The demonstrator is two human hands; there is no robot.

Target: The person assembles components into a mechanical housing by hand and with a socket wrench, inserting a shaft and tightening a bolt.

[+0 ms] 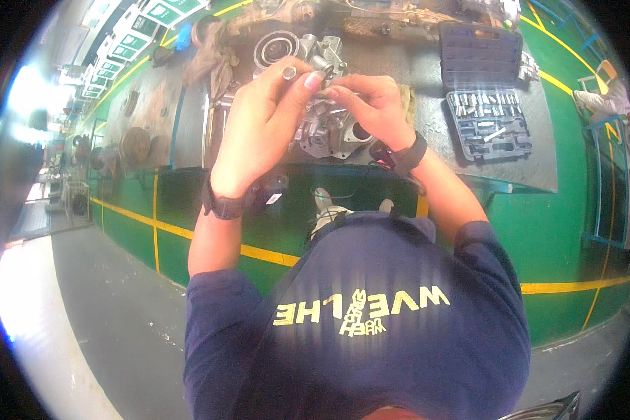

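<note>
Both of my hands are raised over the workbench and meet fingertip to fingertip above a silver cast-metal engine part. In my left hand, a short shiny metal cylinder, round-ended like a socket, sticks out between the curled fingers. The thumb and forefinger of that hand pinch close to the tips of my right hand. My right thumb and forefinger are pressed together too, on something small that I cannot make out. Part of the casting is hidden behind the hands.
On the bench's right, a dark tool case lies open with sockets inside. A round metal ring part sits behind my left hand. Crumpled cloth lies at the left, beside another bench. A person's leg shows far right.
</note>
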